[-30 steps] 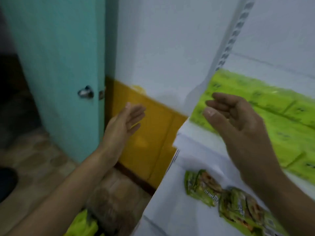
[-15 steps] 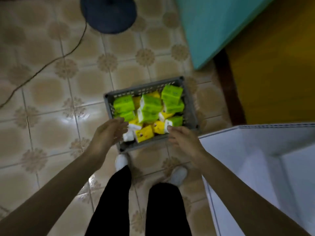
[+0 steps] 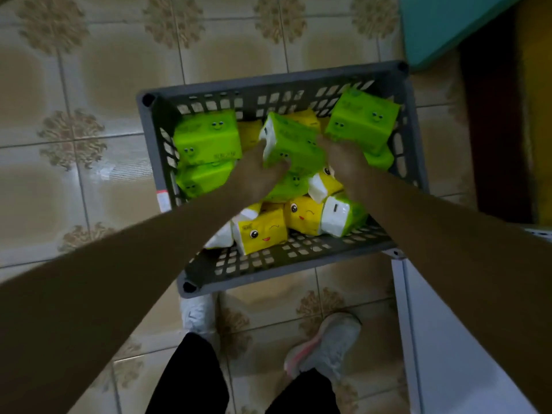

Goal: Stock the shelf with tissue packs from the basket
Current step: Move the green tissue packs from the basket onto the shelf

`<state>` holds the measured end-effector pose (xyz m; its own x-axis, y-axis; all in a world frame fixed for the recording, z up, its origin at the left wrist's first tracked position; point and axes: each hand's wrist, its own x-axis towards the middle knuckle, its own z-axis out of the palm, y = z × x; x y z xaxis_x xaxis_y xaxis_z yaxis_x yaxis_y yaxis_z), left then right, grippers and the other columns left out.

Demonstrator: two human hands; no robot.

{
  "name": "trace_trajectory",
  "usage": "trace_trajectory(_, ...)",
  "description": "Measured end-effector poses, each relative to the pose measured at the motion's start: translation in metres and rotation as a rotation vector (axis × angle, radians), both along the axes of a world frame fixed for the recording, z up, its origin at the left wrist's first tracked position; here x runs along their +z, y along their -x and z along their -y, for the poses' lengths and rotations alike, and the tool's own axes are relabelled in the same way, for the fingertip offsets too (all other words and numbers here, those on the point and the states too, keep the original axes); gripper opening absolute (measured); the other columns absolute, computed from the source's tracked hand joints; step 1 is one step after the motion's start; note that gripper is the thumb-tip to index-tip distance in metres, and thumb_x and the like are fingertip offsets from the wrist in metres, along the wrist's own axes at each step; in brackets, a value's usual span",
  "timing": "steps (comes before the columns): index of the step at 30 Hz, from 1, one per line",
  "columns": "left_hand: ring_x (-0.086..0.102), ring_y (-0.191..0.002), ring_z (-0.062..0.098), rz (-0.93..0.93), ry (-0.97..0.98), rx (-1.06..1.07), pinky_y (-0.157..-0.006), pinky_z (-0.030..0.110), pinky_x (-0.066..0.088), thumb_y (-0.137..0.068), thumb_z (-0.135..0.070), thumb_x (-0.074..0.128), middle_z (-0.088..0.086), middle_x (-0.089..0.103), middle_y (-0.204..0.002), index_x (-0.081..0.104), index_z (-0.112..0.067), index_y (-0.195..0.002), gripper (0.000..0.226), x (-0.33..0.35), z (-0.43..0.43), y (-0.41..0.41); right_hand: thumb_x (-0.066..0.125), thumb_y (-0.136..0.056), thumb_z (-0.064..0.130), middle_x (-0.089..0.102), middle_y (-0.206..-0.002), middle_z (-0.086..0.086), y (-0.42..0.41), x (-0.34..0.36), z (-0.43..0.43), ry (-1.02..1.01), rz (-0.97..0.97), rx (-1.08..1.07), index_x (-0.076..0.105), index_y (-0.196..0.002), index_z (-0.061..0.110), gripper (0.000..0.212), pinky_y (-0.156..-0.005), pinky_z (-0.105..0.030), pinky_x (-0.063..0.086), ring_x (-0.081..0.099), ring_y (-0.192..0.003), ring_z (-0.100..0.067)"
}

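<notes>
A grey plastic basket (image 3: pixel 298 258) stands on the tiled floor in front of my feet. It holds several green and yellow tissue packs with cartoon faces. Both hands are inside it. My left hand (image 3: pixel 257 171) grips the near left end of a green tissue pack (image 3: pixel 291 141) in the middle of the basket. My right hand (image 3: pixel 343 159) holds the same pack at its right side, fingers curled over it. Other green packs (image 3: pixel 209 138) lie at the left and the far right (image 3: pixel 361 118). Yellow packs (image 3: pixel 263 231) lie at the near side.
The white shelf unit (image 3: pixel 448 339) fills the lower right corner, its corner touching the basket's near right edge. A teal door (image 3: pixel 442 22) and a yellow wall (image 3: pixel 537 115) stand at the upper right. My two shoes (image 3: pixel 322 345) are just below the basket.
The view swung from the shelf down to the basket. Both hands went from its near rim into the middle and took hold of one green pack.
</notes>
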<state>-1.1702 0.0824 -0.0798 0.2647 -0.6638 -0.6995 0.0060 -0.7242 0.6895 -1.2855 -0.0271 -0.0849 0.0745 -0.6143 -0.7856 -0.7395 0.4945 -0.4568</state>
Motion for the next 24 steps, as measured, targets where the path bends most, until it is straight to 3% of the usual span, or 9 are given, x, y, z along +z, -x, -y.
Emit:
trace_trajectory(2, 0.046, -0.129, 0.023, -0.073, 0.015, 0.016, -0.104, 0.035, 0.041, -0.084, -0.045, 0.063, 0.001, 0.046, -0.142, 0.029, -0.017, -0.147, 0.077, -0.010, 0.014, -0.001, 0.055, -0.083, 0.062, 0.056, -0.125, -0.001, -0.005, -0.004, 0.001, -0.168, 0.126, -0.159, 0.055, -0.126, 0.018, 0.061, -0.092, -0.031, 0.042, 0.052, -0.112, -0.019)
trace_trajectory(3, 0.051, -0.122, 0.020, -0.098, 0.020, 0.049, -0.099, 0.031, 0.043, -0.085, -0.040, 0.063, -0.001, 0.053, -0.132, 0.036, -0.017, -0.143, 0.068, -0.009, 0.017, 0.000, 0.052, -0.084, 0.064, 0.054, -0.127, 0.002, -0.003, -0.001, -0.001, -0.214, 0.170, -0.230, 0.050, -0.133, 0.022, 0.065, -0.096, -0.036, 0.040, 0.050, -0.116, -0.019)
trace_trajectory(7, 0.055, -0.094, 0.015, -0.104, 0.026, 0.231, -0.095, 0.035, 0.046, -0.091, -0.031, 0.059, -0.007, 0.056, -0.094, 0.055, -0.022, -0.104, 0.016, 0.039, 0.006, 0.000, 0.046, -0.093, 0.052, 0.061, -0.096, -0.001, 0.023, 0.040, -0.005, -0.289, 0.255, -0.413, 0.053, -0.112, 0.018, 0.039, -0.092, -0.032, 0.042, 0.058, -0.092, -0.016)
trace_trajectory(9, 0.053, -0.086, 0.012, -0.144, 0.052, 0.295, -0.100, 0.044, 0.046, -0.087, -0.034, 0.063, -0.006, 0.052, -0.087, 0.052, -0.028, -0.087, 0.013, 0.081, -0.012, 0.000, 0.046, -0.094, 0.051, 0.064, -0.100, -0.002, 0.031, 0.081, -0.015, -0.239, 0.262, -0.428, 0.056, -0.109, 0.019, 0.037, -0.084, -0.031, 0.043, 0.059, -0.093, -0.016)
trace_trajectory(11, 0.054, -0.102, 0.016, -0.159, 0.129, 0.317, -0.102, 0.046, 0.043, -0.088, -0.029, 0.062, 0.002, 0.057, -0.102, 0.049, -0.027, -0.082, 0.015, 0.135, -0.029, 0.005, 0.049, -0.093, 0.047, 0.065, -0.116, -0.001, 0.032, 0.133, -0.026, -0.095, 0.303, -0.433, 0.059, -0.117, 0.023, 0.036, -0.079, -0.032, 0.046, 0.060, -0.104, -0.018)
trace_trajectory(13, 0.051, -0.120, 0.015, -0.201, 0.259, 0.353, -0.100, 0.033, 0.046, -0.093, -0.018, 0.055, 0.006, 0.054, -0.129, 0.050, -0.022, -0.089, 0.009, 0.201, -0.042, 0.010, 0.051, -0.094, 0.039, 0.064, -0.122, 0.001, 0.030, 0.196, -0.039, 0.019, 0.410, -0.488, 0.057, -0.123, 0.024, 0.033, -0.084, -0.035, 0.049, 0.061, -0.107, -0.019)
trace_trajectory(17, 0.053, -0.119, 0.002, -0.260, 0.498, 0.372, -0.080, 0.009, 0.048, -0.093, -0.014, 0.052, -0.007, 0.054, -0.132, 0.050, -0.028, -0.116, 0.026, 0.336, -0.056, 0.008, 0.052, -0.096, 0.029, 0.068, -0.109, 0.006, 0.032, 0.339, -0.071, 0.257, 0.553, -0.472, 0.062, -0.103, 0.034, 0.013, -0.088, -0.046, 0.052, 0.064, -0.105, -0.018)
trace_trajectory(20, 0.051, -0.120, -0.003, -0.182, 0.677, 0.214, -0.084, 0.009, 0.045, -0.084, -0.018, 0.055, -0.015, 0.056, -0.129, 0.051, -0.031, -0.123, 0.041, 0.435, -0.064, 0.001, 0.051, -0.093, 0.035, 0.065, -0.120, 0.001, 0.037, 0.450, -0.092, 0.472, 0.625, -0.436, 0.062, -0.110, 0.034, 0.020, -0.098, -0.052, 0.047, 0.061, -0.113, -0.019)
trace_trajectory(24, 0.039, -0.136, 0.014, -0.136, 0.878, 0.016, -0.107, 0.033, 0.037, -0.079, -0.030, 0.051, -0.005, 0.044, -0.145, 0.046, -0.028, -0.133, 0.054, 0.540, -0.064, 0.009, 0.047, -0.092, 0.039, 0.064, -0.123, 0.010, 0.044, 0.587, -0.125, 0.831, 0.623, -0.373, 0.058, -0.124, 0.028, 0.035, -0.093, -0.024, 0.049, 0.059, -0.115, -0.006)
